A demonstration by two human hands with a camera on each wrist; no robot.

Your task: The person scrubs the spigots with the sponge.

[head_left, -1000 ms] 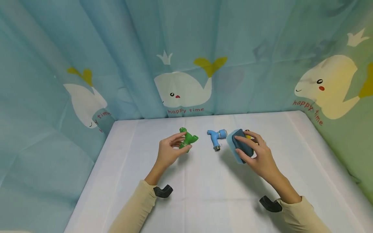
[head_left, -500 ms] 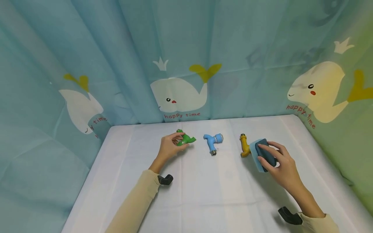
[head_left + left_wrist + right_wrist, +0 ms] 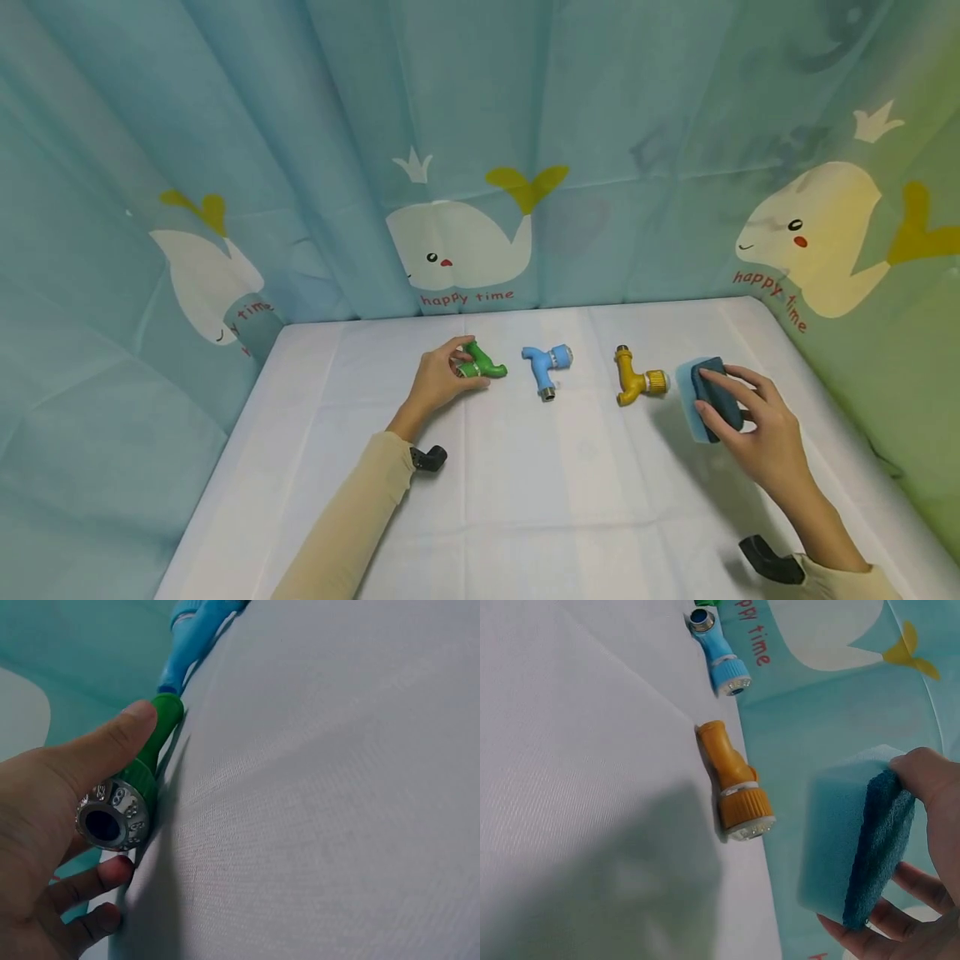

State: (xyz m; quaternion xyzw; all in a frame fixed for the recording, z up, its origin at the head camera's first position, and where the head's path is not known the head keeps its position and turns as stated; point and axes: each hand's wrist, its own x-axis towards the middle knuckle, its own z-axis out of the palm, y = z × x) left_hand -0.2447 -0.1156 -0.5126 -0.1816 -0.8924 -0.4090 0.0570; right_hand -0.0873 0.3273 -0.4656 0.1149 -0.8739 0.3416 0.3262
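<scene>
My left hand (image 3: 442, 377) is around a green faucet (image 3: 486, 362) at table level, thumb on the near side and index finger on the far side. Its chrome-rimmed handle end (image 3: 112, 815) faces the left wrist camera, where the thumb lies along the green body. My right hand (image 3: 765, 429) pinches a two-layer sponge, dark blue and light blue (image 3: 716, 402), above the table at the right. To the left of that sponge lies a yellow faucet (image 3: 632, 382). A blue faucet (image 3: 542, 367) rests between the green and yellow ones.
A white cloth covers the table (image 3: 547, 483). Behind it and along both sides hangs a blue-green curtain (image 3: 630, 167) with whale prints. Black wrist mounts (image 3: 429, 458) sit on the forearms.
My right hand has moved right with the sponge, uncovering the yellow faucet. The left hand has lowered the green faucet to the table. The head view has shifted slightly.
</scene>
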